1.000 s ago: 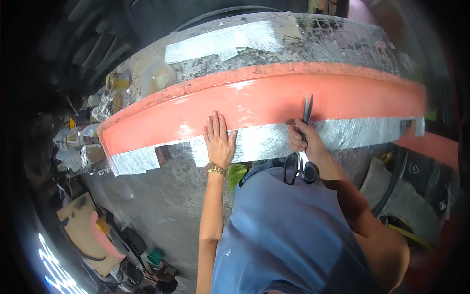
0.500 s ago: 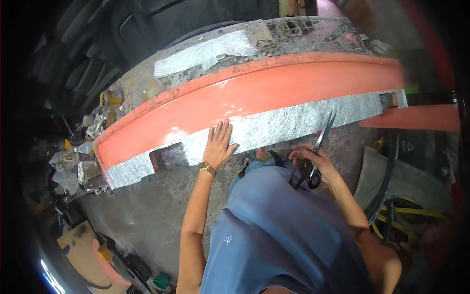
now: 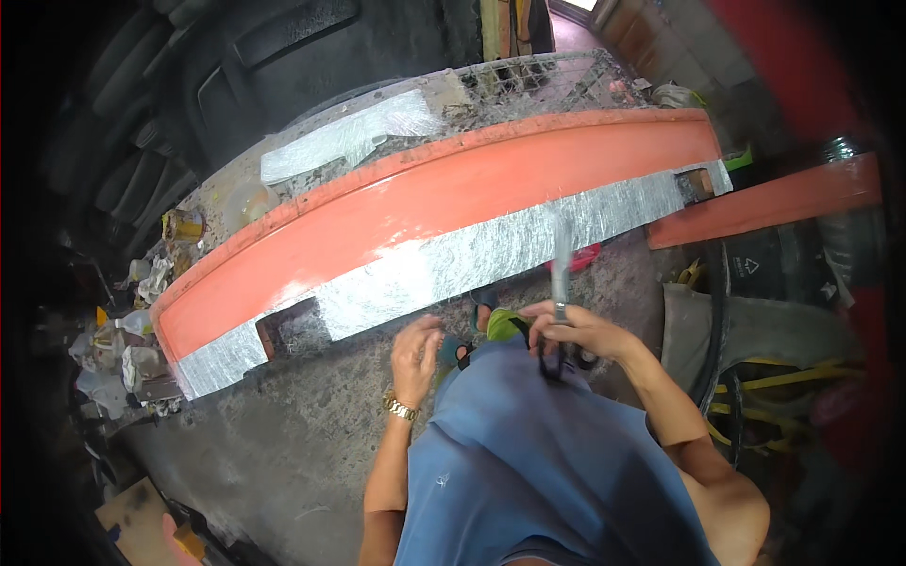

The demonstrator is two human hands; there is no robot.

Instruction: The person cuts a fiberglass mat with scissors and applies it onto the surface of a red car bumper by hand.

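Observation:
A long, curved orange panel (image 3: pixel 453 179) lies across the bench. Along its near edge runs a strip of silvery-white fibre matting (image 3: pixel 444 259), with a notch cut out at the left and a smaller one at the right. My right hand (image 3: pixel 587 332) grips a pair of black-handled scissors (image 3: pixel 561 250), blades pointing away and smeared by motion, just over the matting's edge. My left hand (image 3: pixel 413 360) is off the matting, in front of its near edge. Its fingers are loosely bent, the thumb stands apart, and nothing shows in it.
Another piece of matting (image 3: pixel 354 137) lies on the bench behind the panel, near a clear rounded container (image 3: pixel 249 205) and a yellow can (image 3: pixel 182 224). At the right, a second orange piece (image 3: pixel 769 200) juts out. Crumpled waste and bottles (image 3: pixel 132 340) crowd the left end.
My left hand has lifted off the matting and drawn back toward me, its fingers now bent. The scissors have swung left with my right hand. The whole view has shifted somewhat.

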